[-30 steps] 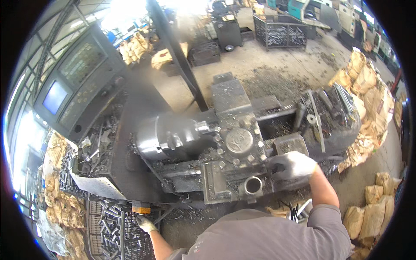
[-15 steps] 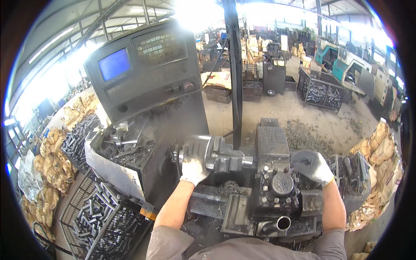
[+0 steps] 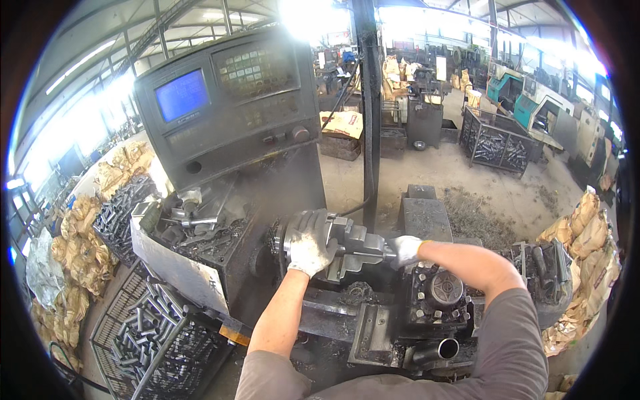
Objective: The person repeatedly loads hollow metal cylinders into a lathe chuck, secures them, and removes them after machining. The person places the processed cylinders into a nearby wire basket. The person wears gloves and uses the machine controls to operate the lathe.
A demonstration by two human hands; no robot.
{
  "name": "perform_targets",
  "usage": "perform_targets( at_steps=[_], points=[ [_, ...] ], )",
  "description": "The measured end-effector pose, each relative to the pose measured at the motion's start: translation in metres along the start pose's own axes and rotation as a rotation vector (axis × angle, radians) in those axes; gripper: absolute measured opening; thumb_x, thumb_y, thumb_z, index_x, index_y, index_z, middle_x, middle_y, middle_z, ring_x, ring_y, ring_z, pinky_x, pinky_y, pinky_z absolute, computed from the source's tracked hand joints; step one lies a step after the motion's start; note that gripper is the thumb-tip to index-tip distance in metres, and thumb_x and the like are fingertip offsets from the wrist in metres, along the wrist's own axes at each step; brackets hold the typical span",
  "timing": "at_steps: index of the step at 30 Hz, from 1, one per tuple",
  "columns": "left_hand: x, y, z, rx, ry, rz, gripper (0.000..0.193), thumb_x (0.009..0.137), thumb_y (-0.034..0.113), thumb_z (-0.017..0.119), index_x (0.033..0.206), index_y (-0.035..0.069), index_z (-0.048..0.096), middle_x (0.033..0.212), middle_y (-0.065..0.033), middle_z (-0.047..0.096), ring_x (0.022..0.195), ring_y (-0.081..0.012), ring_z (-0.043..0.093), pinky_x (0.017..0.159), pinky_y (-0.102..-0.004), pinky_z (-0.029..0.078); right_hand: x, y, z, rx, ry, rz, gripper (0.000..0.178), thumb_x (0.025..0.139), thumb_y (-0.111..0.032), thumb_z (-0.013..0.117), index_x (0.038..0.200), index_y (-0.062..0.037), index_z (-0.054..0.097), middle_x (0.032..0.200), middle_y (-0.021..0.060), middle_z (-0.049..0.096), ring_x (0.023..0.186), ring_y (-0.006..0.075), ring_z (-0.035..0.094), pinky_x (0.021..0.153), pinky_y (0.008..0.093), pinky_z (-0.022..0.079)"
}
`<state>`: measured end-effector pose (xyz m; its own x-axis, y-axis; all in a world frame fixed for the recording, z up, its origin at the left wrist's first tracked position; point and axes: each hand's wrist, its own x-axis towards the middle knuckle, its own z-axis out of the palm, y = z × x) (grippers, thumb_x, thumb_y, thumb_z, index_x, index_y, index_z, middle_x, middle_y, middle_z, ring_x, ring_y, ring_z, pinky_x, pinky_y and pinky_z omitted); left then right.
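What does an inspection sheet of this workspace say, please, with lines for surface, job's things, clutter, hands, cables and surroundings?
Surface: lathe bed, dark and grimy-looking.
Job's things: chuck, a short bright end jutting from its right; toolpost to the right, nearer the person.
Clutter: loose metal pieces left of the chuck; tubes heaped in a crate, lower left.
Hands: both gloved; left hand on the chuck, right hand at its bright end, grip hidden.
Cables: one dark cable curving near the post.
Surroundings: screen lit blue; chips on the floor; brown sacks at far right.
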<state>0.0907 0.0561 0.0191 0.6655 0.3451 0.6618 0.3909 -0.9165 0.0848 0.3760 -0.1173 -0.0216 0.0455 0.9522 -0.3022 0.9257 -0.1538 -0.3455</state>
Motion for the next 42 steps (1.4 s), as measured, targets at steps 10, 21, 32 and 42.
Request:
perform_targets(
  at_steps=[10,21,32,42],
  points=[
    [-0.021,0.002,0.000,0.090,-0.004,-0.070,0.072,0.082,0.035,0.075,0.141,-0.005,0.062,0.142,-0.0274,0.065,0.140,-0.0438,0.056,0.125,-0.0555,0.036,0.027,-0.007,-0.021,0.229,-0.298,0.035,0.059,0.069,-0.047,0.095,0.106,-0.0028,0.081,0.093,0.0110,0.081,0.078,0.0214,0.074,0.071,0.0410,0.058],
    [-0.022,-0.003,0.009,0.112,0.047,0.022,0.070,0.080,0.029,0.072,0.145,0.006,0.060,0.146,-0.0224,0.062,0.142,-0.0433,0.052,0.123,-0.0597,0.034,-0.155,0.106,-0.011,0.418,0.841,0.203,0.084,0.075,-0.043,0.092,0.141,-0.0012,0.061,0.113,0.0226,0.079,0.107,0.0377,0.078,0.095,0.0453,0.061],
    [-0.087,0.115,-0.067,-1.396,-0.272,-0.191,0.080,0.097,0.040,0.078,0.160,0.003,0.044,0.148,-0.0193,0.062,0.136,-0.0355,0.060,0.111,-0.0463,0.052,-0.258,-0.194,-0.028,0.513,0.708,0.139,0.080,0.069,-0.045,0.093,0.127,0.0035,0.068,0.100,0.0199,0.079,0.090,0.0350,0.079,0.085,0.0434,0.062],
    [-0.209,0.170,-0.025,-1.806,-0.576,-1.334,0.049,0.100,0.017,0.078,0.141,0.000,0.059,0.127,-0.0126,0.070,0.118,-0.0277,0.069,0.106,-0.0433,0.055,-0.221,-0.212,0.217,1.195,0.174,0.462,0.057,0.079,-0.041,0.092,0.118,-0.0038,0.074,0.096,0.0084,0.075,0.073,0.0166,0.073,0.061,0.0367,0.062]
  ],
)
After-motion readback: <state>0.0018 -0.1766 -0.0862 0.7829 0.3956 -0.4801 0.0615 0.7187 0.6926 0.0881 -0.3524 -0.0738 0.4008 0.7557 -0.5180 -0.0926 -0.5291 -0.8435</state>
